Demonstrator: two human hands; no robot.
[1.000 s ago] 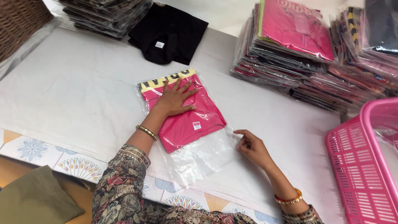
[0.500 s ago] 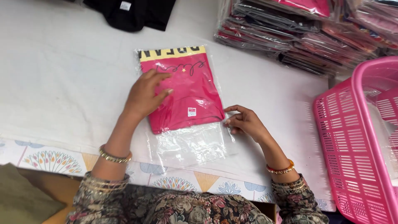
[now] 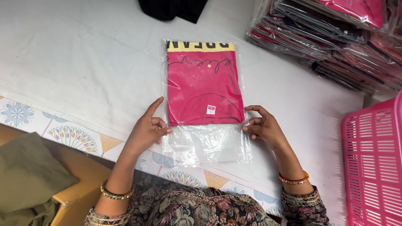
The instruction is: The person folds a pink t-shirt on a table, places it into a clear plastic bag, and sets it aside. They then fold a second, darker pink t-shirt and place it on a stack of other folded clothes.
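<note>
A folded pink shirt (image 3: 204, 86) with a yellow band at its far end lies inside a clear plastic bag (image 3: 207, 144) on the white-covered table (image 3: 75, 62). The bag's empty open end points toward me. My left hand (image 3: 147, 129) pinches the bag's left edge just below the shirt. My right hand (image 3: 263, 125) pinches the right edge at the same height. Both wrists wear bangles.
Stacks of bagged garments (image 3: 331, 37) fill the far right. A pink plastic basket (image 3: 372, 163) stands at the right edge. A black garment (image 3: 173, 9) lies at the top. A cardboard box with an olive cloth (image 3: 29, 175) sits at lower left.
My left hand has come off the top of the shirt and now grips the bag's left edge. The right hand stays on the right edge. The bag now lies straight in front of me.
</note>
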